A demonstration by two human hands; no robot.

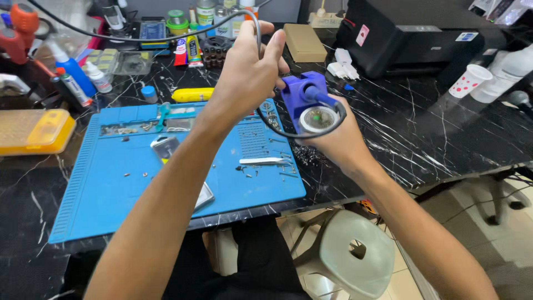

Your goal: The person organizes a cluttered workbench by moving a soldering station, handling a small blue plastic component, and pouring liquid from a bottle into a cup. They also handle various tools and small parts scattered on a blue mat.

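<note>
Left hand (247,69) fingers clamped on grey cable (259,39) — right hand (333,141) fingers wrapped under purple iron stand (302,97), above blue mat (100,183) right edge.

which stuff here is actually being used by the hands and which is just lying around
In use:
- left hand gripping the grey cable
- right hand holding the purple tool stand

Lying about:
- blue mat
- yellow marker
- paper cup
- black printer
- tweezers

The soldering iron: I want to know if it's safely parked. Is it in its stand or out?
In the stand: the blue iron handle sits in its purple holder, right hand under it, left hand gripping the cable.
</note>
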